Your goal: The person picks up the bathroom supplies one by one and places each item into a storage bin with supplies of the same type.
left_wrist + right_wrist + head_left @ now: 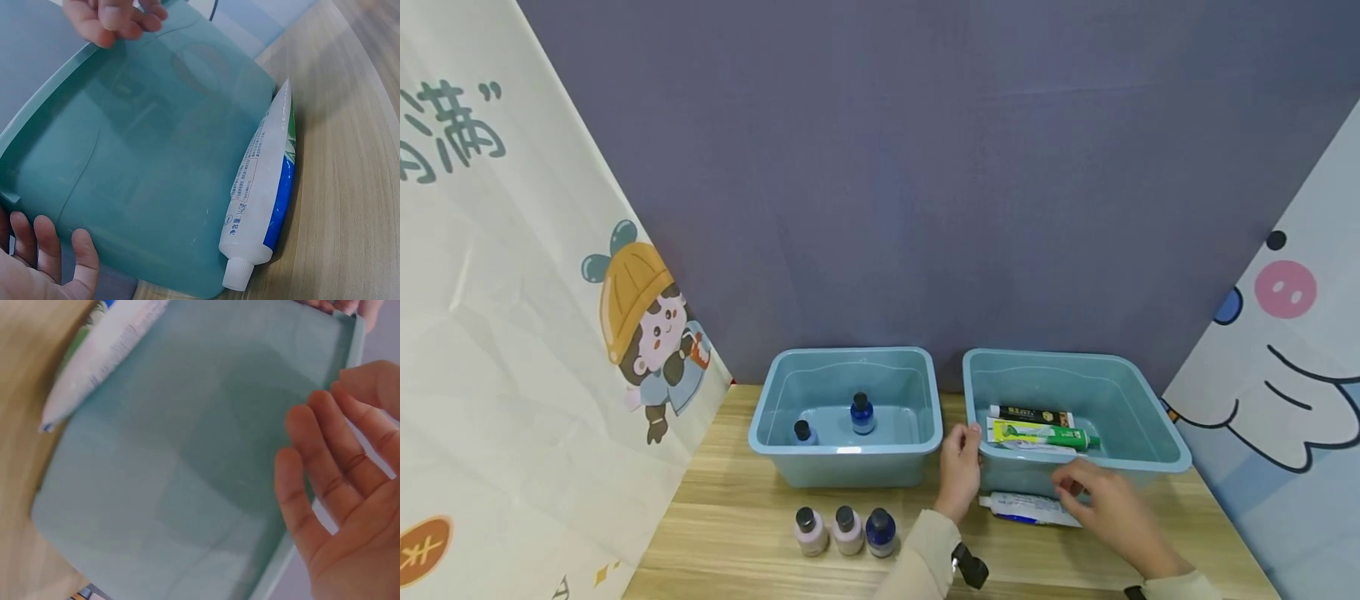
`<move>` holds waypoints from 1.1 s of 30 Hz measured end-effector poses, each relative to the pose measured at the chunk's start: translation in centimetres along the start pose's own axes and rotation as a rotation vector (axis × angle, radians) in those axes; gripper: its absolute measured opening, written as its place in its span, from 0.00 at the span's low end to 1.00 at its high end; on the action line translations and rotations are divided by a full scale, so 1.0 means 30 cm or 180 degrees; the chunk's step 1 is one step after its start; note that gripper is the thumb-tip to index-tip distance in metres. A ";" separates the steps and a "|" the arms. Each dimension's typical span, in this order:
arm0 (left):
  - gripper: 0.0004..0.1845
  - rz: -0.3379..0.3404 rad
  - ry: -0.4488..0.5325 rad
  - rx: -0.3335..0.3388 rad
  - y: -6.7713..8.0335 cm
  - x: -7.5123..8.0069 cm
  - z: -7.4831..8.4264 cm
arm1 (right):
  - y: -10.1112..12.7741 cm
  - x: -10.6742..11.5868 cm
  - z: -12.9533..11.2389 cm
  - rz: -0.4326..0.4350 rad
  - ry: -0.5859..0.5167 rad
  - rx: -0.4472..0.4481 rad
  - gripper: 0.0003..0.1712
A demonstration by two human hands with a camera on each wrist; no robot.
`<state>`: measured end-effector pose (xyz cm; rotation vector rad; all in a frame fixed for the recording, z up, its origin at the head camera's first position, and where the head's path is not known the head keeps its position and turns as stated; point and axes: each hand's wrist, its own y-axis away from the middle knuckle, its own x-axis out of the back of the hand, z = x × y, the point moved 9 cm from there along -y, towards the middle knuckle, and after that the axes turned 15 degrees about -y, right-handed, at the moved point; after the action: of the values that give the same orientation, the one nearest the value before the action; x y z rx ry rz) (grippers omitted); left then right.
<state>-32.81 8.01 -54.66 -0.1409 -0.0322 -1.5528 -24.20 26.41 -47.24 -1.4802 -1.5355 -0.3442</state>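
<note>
A white toothpaste tube (1028, 509) lies flat on the table (730, 517), pushed right up against the front wall of the right blue tub (1157, 442). Its cap (239, 275) points toward the person's left. The tube looks soft and light, I think, and it would squash if you squeezed hard. A good spot to take it is round the middle, or near the stiff cap end.

The right hand (1093, 492) hovers over the tube with its fingers straight and loose. It holds nothing. I cannot tell if it touches the tube. The left hand (961, 467) rests at the near left corner of that tub with its fingers on the rim, not curled tight.

Inside the right tub lie a green tube (1045, 435) and a black tube (1032, 413). The left blue tub (917, 392) holds two small bottles (862, 414). Three more little bottles (847, 531) stand in a row on the table, near the left sleeve.

The tub wall blocks the far side of the tube, so fingers must come from above or the front. There is open table in front of it. The table edge is close on the right.
</note>
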 end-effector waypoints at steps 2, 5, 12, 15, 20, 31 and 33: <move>0.22 -0.0004 0.0002 0.0019 0.000 0.000 -0.002 | 0.008 -0.016 0.005 0.0007 -0.0013 0.0004 0.14; 0.22 -0.0002 0.0016 0.0022 0.003 0.002 -0.002 | 0.020 -0.046 0.023 -0.0069 -0.0031 -0.0125 0.13; 0.22 -0.0002 0.0014 -0.0032 -0.001 0.001 -0.001 | 0.048 -0.125 0.075 -0.0441 0.0027 -0.0561 0.10; 0.22 -0.0003 0.0002 -0.0032 -0.002 0.001 -0.001 | 0.055 -0.160 0.092 -0.0557 -0.0004 -0.0634 0.09; 0.21 0.0014 0.0015 -0.0015 -0.005 0.000 -0.003 | 0.065 -0.208 0.120 -0.0647 -0.0106 -0.0752 0.10; 0.21 0.0004 0.0049 0.0009 -0.003 -0.002 -0.006 | 0.083 -0.281 0.169 -0.0759 -0.0057 -0.1013 0.15; 0.21 0.0020 0.0044 0.0006 -0.003 -0.001 -0.007 | 0.089 -0.293 0.178 -0.0782 -0.0048 -0.1045 0.17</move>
<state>-32.93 8.02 -54.85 -0.1287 -0.0221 -1.5473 -25.61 25.51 -57.74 -1.5429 -1.7380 -0.7616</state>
